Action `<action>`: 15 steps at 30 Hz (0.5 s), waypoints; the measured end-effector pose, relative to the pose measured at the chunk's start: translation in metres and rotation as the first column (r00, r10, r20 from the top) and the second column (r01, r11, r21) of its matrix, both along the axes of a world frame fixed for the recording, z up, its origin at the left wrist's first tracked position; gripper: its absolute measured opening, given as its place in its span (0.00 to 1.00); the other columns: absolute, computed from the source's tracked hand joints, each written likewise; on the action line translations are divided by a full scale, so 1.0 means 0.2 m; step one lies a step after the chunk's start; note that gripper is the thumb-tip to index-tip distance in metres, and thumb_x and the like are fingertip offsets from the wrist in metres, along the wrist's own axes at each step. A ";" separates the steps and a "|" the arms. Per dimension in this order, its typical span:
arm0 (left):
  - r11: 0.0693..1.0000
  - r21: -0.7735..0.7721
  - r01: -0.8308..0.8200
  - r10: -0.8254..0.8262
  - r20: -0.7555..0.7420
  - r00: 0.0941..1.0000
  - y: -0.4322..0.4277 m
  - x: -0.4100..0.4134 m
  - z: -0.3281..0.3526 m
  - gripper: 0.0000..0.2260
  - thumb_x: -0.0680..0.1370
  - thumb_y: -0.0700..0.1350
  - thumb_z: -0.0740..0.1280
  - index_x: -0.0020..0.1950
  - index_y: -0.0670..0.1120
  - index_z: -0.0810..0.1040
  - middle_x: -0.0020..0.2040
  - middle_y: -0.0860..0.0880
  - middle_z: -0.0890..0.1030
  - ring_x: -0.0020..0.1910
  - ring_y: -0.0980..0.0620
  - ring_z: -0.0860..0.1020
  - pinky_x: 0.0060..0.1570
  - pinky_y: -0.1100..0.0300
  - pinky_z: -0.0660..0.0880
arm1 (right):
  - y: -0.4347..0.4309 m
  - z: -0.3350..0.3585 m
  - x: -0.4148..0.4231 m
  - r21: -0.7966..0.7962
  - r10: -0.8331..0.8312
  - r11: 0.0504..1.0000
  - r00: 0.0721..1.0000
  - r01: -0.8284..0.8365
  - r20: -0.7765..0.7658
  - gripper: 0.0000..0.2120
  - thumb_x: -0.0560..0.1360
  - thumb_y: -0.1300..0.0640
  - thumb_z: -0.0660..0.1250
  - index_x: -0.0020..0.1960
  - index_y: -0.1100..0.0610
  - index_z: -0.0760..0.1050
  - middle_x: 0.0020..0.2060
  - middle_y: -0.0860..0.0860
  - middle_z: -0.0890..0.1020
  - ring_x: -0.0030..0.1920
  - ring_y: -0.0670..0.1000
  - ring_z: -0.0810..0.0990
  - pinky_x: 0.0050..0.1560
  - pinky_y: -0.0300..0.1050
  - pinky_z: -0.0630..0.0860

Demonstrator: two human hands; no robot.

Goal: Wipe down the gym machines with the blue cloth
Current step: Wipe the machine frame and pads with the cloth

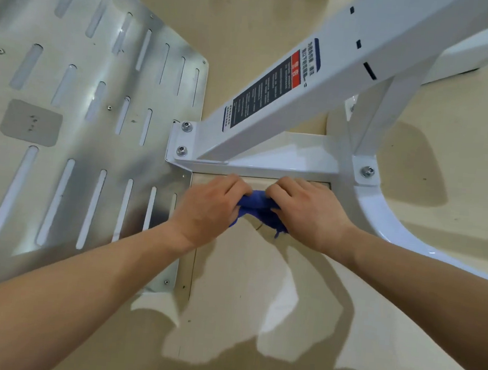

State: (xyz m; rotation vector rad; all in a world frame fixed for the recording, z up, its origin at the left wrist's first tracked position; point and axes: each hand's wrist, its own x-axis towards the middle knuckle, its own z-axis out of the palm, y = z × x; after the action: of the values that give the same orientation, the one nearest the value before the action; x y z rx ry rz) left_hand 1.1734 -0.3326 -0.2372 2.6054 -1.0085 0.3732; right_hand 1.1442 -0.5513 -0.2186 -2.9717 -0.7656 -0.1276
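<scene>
- Gripping a blue cloth (259, 212) with both hands, a person leans over the base of a white gym machine (366, 136), seen from steeply above.
- The landmark is the machine's low white crossbar (282, 166), which runs left to right.
- The cloth sits just on the person's side of the crossbar. It is bunched into a short wad whose long axis lies parallel to the bar. Whether it touches the bar or the floor cannot be told.
- The left hand (214, 208) clutches the wad's left end, fingers curled over it. The right hand (305, 211) clutches the right end the same way.
- Both sets of knuckles lie just short of the crossbar, about equally near, so either hand could lead.
- The cloth looks to be gathered for a pass along the crossbar, straight ahead of the hands. That would likely take a short push forward, then a sideways slide.
- A thick white sloping beam (319, 82) rises from the crossbar's left end, carrying a dark warning label (268, 92). It overhangs the bar and may crowd a hand wiping the top.
- A large slotted metal footplate (80, 117) lies left of the crossbar, and a bolted bracket (179, 138) stands where the two meet.
- A curved white leg (381, 223) sweeps from the crossbar's right end towards the person, close by the right wrist.
- Pale floor (257, 289) spreads out on the person's side of the crossbar.
</scene>
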 end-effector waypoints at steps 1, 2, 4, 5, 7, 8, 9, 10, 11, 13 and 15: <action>1.000 0.014 -0.012 0.012 0.005 1.000 0.00 0.00 -0.01 0.09 0.71 0.43 0.59 0.45 0.46 0.78 0.39 0.50 0.78 0.33 0.47 0.76 0.25 0.57 0.68 | 0.00 -0.01 -0.01 -0.009 -0.008 1.000 1.000 0.008 -0.023 0.18 0.62 0.58 0.78 0.49 0.56 0.75 0.40 0.51 0.78 0.35 0.56 0.75 0.33 0.45 0.68; 1.000 0.026 -0.014 0.014 0.024 1.000 -0.01 0.00 -0.02 0.08 0.71 0.43 0.60 0.45 0.46 0.77 0.39 0.50 0.77 0.33 0.47 0.76 0.26 0.57 0.67 | 0.01 -0.02 -0.02 -0.023 -0.024 0.999 0.999 0.024 -0.038 0.18 0.62 0.57 0.78 0.49 0.55 0.75 0.40 0.51 0.79 0.37 0.56 0.75 0.36 0.47 0.70; 0.997 0.070 0.022 -0.028 0.073 0.997 -0.02 0.02 -0.05 0.04 0.72 0.40 0.63 0.44 0.47 0.75 0.42 0.49 0.78 0.34 0.46 0.75 0.30 0.55 0.67 | -0.01 -0.04 0.00 -0.033 -0.085 0.996 0.996 0.085 -0.018 0.17 0.63 0.56 0.76 0.48 0.54 0.74 0.38 0.50 0.79 0.38 0.56 0.75 0.38 0.48 0.68; 0.995 0.095 0.040 -0.049 0.089 0.995 -0.03 0.03 -0.05 0.04 0.72 0.39 0.66 0.45 0.47 0.75 0.45 0.49 0.78 0.37 0.45 0.75 0.34 0.54 0.68 | -0.02 -0.05 0.03 -0.022 -0.128 0.992 0.992 0.128 -0.004 0.16 0.64 0.57 0.75 0.48 0.54 0.74 0.38 0.50 0.79 0.38 0.57 0.74 0.38 0.47 0.66; 0.994 0.097 0.042 -0.053 0.107 0.993 -0.09 0.06 -0.06 0.04 0.74 0.39 0.69 0.47 0.47 0.78 0.51 0.48 0.80 0.43 0.44 0.76 0.41 0.53 0.69 | -0.05 -0.06 0.08 0.029 -0.204 0.979 0.978 0.203 0.030 0.15 0.65 0.61 0.73 0.49 0.56 0.73 0.39 0.52 0.78 0.38 0.58 0.73 0.38 0.47 0.64; 0.996 0.083 0.037 -0.048 0.130 0.990 -0.13 0.07 -0.05 0.04 0.75 0.39 0.69 0.48 0.46 0.79 0.54 0.47 0.80 0.47 0.44 0.77 0.44 0.53 0.70 | -0.07 -0.06 0.11 0.056 -0.235 0.971 0.971 0.232 0.050 0.15 0.65 0.63 0.73 0.49 0.57 0.72 0.40 0.54 0.78 0.39 0.59 0.72 0.37 0.49 0.65; 0.996 0.078 0.034 -0.047 0.164 0.985 -0.16 0.09 -0.06 0.05 0.76 0.39 0.68 0.51 0.46 0.80 0.56 0.46 0.80 0.50 0.43 0.77 0.47 0.52 0.71 | -0.08 -0.06 0.14 0.085 -0.266 0.962 0.961 0.260 0.068 0.16 0.64 0.65 0.72 0.49 0.58 0.73 0.42 0.55 0.77 0.40 0.60 0.73 0.38 0.50 0.67; 0.996 0.085 0.034 -0.050 0.203 0.978 -0.21 0.10 -0.07 0.07 0.77 0.39 0.68 0.54 0.45 0.81 0.58 0.45 0.80 0.53 0.43 0.78 0.49 0.51 0.72 | -0.10 -0.06 0.16 0.115 -0.299 0.950 0.951 0.289 0.084 0.17 0.63 0.67 0.71 0.50 0.59 0.73 0.45 0.57 0.77 0.42 0.61 0.73 0.40 0.52 0.69; 0.993 0.111 0.029 -0.056 0.244 0.968 -0.24 0.11 -0.10 0.09 0.78 0.38 0.66 0.57 0.44 0.81 0.60 0.44 0.80 0.54 0.42 0.78 0.50 0.50 0.73 | -0.12 -0.05 0.18 0.141 -0.334 0.937 0.938 0.320 0.094 0.17 0.63 0.68 0.70 0.51 0.60 0.73 0.48 0.58 0.77 0.45 0.62 0.73 0.43 0.53 0.71; 0.983 0.180 -0.028 -0.030 0.311 0.950 -0.31 0.12 -0.16 0.14 0.80 0.36 0.61 0.62 0.42 0.79 0.65 0.41 0.78 0.57 0.41 0.78 0.52 0.49 0.74 | -0.16 -0.06 0.21 0.175 -0.409 0.904 0.908 0.391 0.084 0.19 0.63 0.68 0.71 0.53 0.60 0.73 0.54 0.58 0.76 0.49 0.62 0.73 0.46 0.53 0.72; 0.961 0.257 -0.098 0.037 0.231 0.972 -0.37 0.12 -0.20 0.18 0.80 0.35 0.56 0.68 0.40 0.74 0.71 0.39 0.72 0.64 0.40 0.75 0.59 0.48 0.72 | -0.17 -0.12 0.21 0.167 -0.448 0.886 0.892 0.433 0.062 0.19 0.64 0.66 0.72 0.54 0.60 0.74 0.56 0.58 0.76 0.51 0.63 0.74 0.47 0.54 0.74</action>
State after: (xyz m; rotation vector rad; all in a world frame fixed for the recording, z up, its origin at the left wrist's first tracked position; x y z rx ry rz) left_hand 1.1972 -0.4068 -0.2772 2.8966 -1.1114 0.5986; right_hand 1.1869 -0.5860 -0.2429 -2.9529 -0.0613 -0.3421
